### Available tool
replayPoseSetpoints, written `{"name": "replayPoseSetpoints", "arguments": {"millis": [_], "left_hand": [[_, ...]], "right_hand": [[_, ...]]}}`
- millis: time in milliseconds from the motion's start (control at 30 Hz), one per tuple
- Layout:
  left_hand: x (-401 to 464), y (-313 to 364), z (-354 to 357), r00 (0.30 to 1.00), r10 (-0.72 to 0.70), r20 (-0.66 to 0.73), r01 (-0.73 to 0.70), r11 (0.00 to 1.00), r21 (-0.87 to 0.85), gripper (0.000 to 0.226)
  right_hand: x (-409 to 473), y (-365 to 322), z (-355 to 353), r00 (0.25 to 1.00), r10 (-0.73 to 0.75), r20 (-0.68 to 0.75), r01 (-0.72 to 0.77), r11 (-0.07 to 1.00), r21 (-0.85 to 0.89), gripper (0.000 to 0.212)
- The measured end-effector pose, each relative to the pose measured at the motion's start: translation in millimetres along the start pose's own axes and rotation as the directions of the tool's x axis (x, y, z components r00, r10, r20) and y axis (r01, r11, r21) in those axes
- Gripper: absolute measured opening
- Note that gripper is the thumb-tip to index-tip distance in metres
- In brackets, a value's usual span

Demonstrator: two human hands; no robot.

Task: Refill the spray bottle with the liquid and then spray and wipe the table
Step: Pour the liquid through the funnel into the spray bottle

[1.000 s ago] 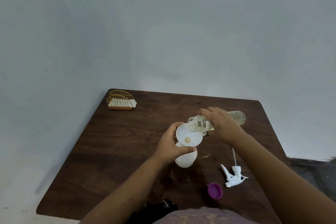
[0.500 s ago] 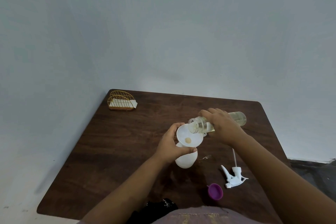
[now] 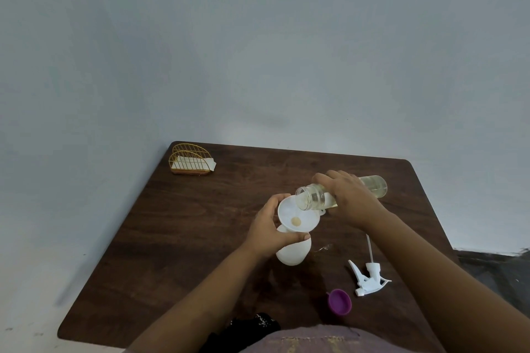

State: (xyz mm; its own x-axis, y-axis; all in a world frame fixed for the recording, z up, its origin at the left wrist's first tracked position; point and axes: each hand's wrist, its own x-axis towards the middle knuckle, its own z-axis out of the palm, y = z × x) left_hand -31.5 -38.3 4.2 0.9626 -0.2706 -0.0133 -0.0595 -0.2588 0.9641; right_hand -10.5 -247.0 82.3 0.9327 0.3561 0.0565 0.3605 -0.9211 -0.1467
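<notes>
1. The left hand [image 3: 265, 233] has its fingers curled around the white spray bottle [image 3: 292, 252] and funnel [image 3: 296, 216] mid-worktop [image 3: 186, 238].
2. The right hand [image 3: 348, 198] has its fingers wrapped around the clear bottle [image 3: 314, 198], tipped over the funnel.
3. The spray head [image 3: 368, 279] lies right of the spray bottle.

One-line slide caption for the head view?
Right hand tips clear bottle over white funnel; left hand steadies spray bottle.

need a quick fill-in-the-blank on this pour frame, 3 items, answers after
1. The right hand tips the clear bottle over the white ____.
2. The left hand steadies the white ____ bottle.
3. The purple cap lies beside the spray ____ on the table.

Answers: funnel; spray; trigger head
</notes>
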Motion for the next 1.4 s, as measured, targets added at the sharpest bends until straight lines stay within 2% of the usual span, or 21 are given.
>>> {"name": "replayPoseSetpoints", "arguments": {"millis": [1400], "left_hand": [[-2.7,-4.6,3.2,1.000,-0.021,0.014,0.020,0.999,0.046,0.081]], "right_hand": [[-3.9,-1.3,-4.5,1.000,0.003,0.001,-0.003,1.000,-0.012,0.047]]}}
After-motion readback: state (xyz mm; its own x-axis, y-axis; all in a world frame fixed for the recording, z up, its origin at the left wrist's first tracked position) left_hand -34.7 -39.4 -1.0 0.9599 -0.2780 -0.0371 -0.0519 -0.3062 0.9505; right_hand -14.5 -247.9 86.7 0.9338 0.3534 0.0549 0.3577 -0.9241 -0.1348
